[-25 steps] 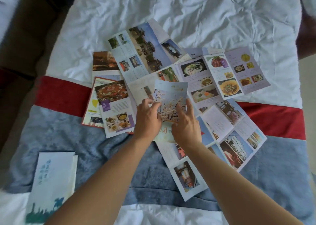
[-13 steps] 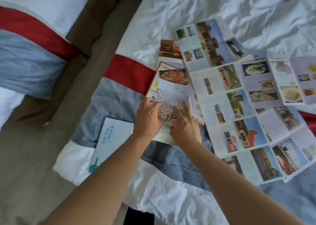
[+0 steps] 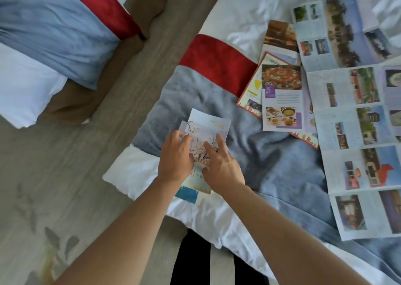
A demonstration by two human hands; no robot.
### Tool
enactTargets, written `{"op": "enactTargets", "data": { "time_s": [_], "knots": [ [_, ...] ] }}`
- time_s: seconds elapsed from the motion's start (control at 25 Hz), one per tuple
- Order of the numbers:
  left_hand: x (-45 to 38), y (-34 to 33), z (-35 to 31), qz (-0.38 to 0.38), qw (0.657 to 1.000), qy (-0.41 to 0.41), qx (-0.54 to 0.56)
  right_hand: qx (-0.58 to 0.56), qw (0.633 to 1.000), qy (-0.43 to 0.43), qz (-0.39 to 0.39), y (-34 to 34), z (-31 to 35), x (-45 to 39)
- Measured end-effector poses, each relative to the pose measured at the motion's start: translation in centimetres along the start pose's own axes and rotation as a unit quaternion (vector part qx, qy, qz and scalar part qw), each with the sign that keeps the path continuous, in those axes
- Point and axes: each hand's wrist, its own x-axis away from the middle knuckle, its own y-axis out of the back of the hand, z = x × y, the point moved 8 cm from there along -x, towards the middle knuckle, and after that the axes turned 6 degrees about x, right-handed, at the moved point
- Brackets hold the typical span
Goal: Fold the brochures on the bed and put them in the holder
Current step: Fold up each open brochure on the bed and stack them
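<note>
A folded brochure [image 3: 207,130] with a blossom picture lies at the near left corner of the bed [image 3: 271,159]. My left hand [image 3: 175,154] grips its left edge with curled fingers. My right hand [image 3: 221,165] holds its right side, fingers laid on top. Under the brochure lies the pale holder [image 3: 187,194] with a teal skyline print, mostly hidden by both hands. It is unclear whether the brochure is inside the holder or on top of it. Several unfolded brochures lie to the right, among them a food brochure [image 3: 282,98] and a long accordion brochure [image 3: 358,143].
A landscape brochure [image 3: 338,31] and a red-edged one [image 3: 249,94] lie further back on the bed. The bed's corner [image 3: 130,172] ends just left of my hands. A strip of grey floor [image 3: 121,94] separates it from a second bed [image 3: 54,35].
Both hands carried the folded blossom brochure leftward from the pile to the holder at the bed's corner. My view swung left, so the other bed and the floor came into sight.
</note>
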Motion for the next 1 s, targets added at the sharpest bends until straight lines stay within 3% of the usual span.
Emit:
{"op": "enactTargets", "data": {
  "time_s": [0.44,0.52,0.64,0.72,1.0],
  "knots": [
    [2.0,-2.2,4.2,0.026,0.997,-0.001,-0.066,0.021,0.999,0.002,0.048,-5.1,2.2,0.4],
    [2.0,-2.7,3.9,0.047,0.993,-0.033,-0.102,0.062,0.997,0.005,0.047,-5.0,2.6,0.3],
    [2.0,-4.3,3.1,0.104,0.979,-0.115,-0.136,0.196,0.980,0.030,-0.021,-4.0,3.3,-0.1],
    [1.9,-4.8,3.4,0.122,0.976,-0.117,-0.138,0.229,0.972,0.039,-0.025,-4.3,3.2,-0.2],
    [1.8,-5.8,3.9,0.123,0.976,-0.109,-0.146,0.194,0.980,0.019,0.036,-6.6,2.1,-0.8]
  ]
}}
